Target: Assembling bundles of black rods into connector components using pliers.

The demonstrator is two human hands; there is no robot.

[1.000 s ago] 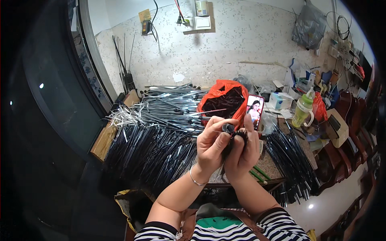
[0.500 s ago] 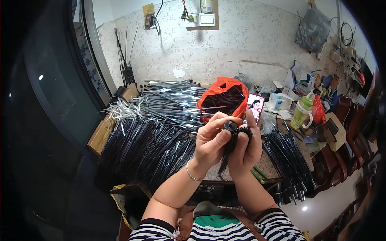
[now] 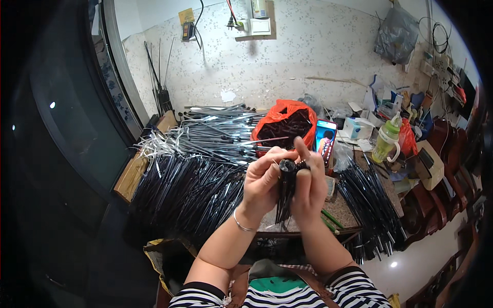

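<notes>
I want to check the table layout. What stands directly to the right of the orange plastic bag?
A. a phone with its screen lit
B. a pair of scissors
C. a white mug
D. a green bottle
A: the phone stands with its screen lit right beside the orange plastic bag; the green bottle is farther to the right.

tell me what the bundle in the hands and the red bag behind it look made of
Bundle of thin rods, held between left hand and right hand: slim, straight, dark with slight gloss, probably coated metal or hard plastic; the picture leaves it open. Red bag: thin plastic film, judging by its crinkled, shiny, slumped folds.
</notes>
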